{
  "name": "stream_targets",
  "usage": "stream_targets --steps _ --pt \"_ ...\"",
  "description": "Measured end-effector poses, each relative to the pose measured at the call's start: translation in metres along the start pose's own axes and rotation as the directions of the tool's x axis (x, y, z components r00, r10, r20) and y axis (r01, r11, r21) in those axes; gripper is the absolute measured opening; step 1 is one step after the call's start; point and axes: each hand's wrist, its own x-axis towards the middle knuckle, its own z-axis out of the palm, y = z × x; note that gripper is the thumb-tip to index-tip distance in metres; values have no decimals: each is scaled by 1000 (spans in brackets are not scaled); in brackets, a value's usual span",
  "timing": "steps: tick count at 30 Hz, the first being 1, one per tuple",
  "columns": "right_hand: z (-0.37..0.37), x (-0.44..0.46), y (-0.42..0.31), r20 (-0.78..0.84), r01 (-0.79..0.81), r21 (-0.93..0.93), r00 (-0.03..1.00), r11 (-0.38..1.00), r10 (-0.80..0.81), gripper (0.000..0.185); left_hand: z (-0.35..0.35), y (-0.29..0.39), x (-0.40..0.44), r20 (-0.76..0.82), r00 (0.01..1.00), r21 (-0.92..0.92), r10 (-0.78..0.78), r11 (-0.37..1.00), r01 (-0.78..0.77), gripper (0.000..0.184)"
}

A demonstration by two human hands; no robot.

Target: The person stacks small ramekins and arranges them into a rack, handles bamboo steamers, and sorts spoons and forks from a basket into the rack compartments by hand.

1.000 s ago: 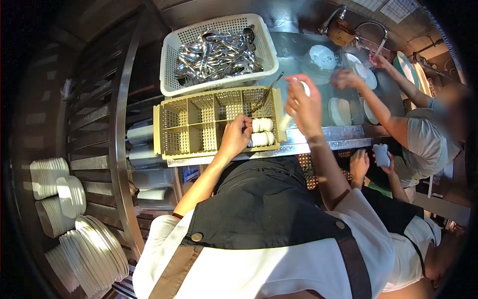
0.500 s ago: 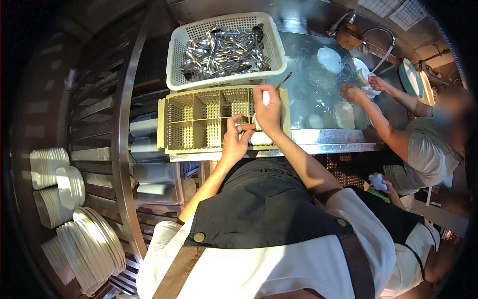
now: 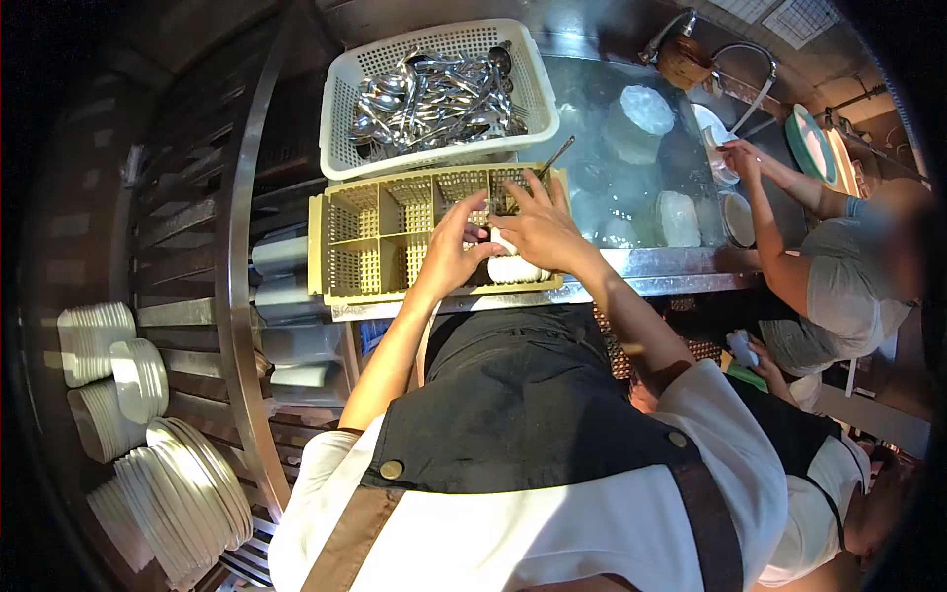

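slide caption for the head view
Left hand and right hand at white ware in a divided yellow rack, beside a basket of cutlery.

Both forearms (image 3: pixel 390 360) extended forward; left hand (image 3: pixel 456 252) half-curled, beside right hand (image 3: pixel 545 233), fingers (image 3: pixel 536 187) spread, back up

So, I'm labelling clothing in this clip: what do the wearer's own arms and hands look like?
The left hand and right hand are bare: no gloves, watch or bracelet shows. The forearms are uncovered too, up to loose white sleeves ending near the elbows.
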Motion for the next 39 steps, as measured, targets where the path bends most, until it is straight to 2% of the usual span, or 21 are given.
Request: stream_targets --steps 1,3,4,5,7,8,9,11,12,15,19,20,21,23,26,29,32,34,37,38,39 --pt "5 -3 1 -5 -4 2 1000 1000 4 29 -1 3 3 55 998 -8 15 1000 -15 58" --pt "16 -8 10 -312 -4 207 948 978 70 24 3 -5 11 139 964 120 225 963 -242 65" --pt "14 -17 14 -306 -86 158 943 984 132 36 7 -5 13 158 971 175 177 963 -204 61" --pt "15 -22 16 -307 -88 158 942 983 134 36 9 -7 14 175 976 229 129 959 -168 58" --pt "20 -30 27 -451 -276 493 730 825 514 51 13 -12 14 198 973 262 117 951 -167 53" --pt "26 -36 40 -321 -320 557 768 766 554 63 15 -14 16 222 969 297 105 940 -170 49" --pt "30 -36 39 -325 -326 559 760 762 563 63 17 -9 15 234 966 295 110 939 -179 49" --pt "38 -33 38 -31 -150 954 812 260 583 64 23 1 16 213 974 373 81 914 -157 40" --pt "43 -30 35 -229 -170 807 792 565 566 65 27 3 17 199 974 404 112 896 -185 34" --pt "38 -35 32 -109 -297 798 784 524 611 64 28 8 16 226 969 421 101 887 -191 31" --pt "41 -36 32 -126 -298 768 798 568 589 66 21 2 16 264 950 390 169 882 -265 30" --pt "41 -36 31 -123 -298 769 798 565 590 66 17 4 17 285 950 412 124 879 -238 31" --pt "40 -36 31 -131 -282 775 804 566 580 67 18 4 17 286 950 414 122 879 -238 31" --pt "42 -34 30 -138 -264 781 811 566 569 67 22 4 16 165 982 278 89 951 -133 26" --pt "45 -32 28 -186 -238 767 806 596 562 70 26 6 18 204 978 380 52 916 -128 31" --pt "46 -31 29 -174 -172 828 825 533 537 73 32 3 22 154 987 355 46 930 -99 31" --pt "51 -30 33 -211 -121 834 832 538 514 76 28 -8 23 197 979 307 55 945 -114 33" --pt "45 -31 31 -78 -133 923 853 361 515 77 20 4 23 232 972 377 40 917 -128 32" --pt "60 -31 35 -196 -102 864 833 492 517 78 6 -1 22 319 948 283 -8 955 -87 41" --pt "55 -32 34 -163 -107 888 836 448 524 78 3 -5 21 300 950 279 90 944 -177 34" --pt "50 -32 32 -129 -113 909 839 400 529 78 0 -9 22 335 939 345 73 918 -195 33"
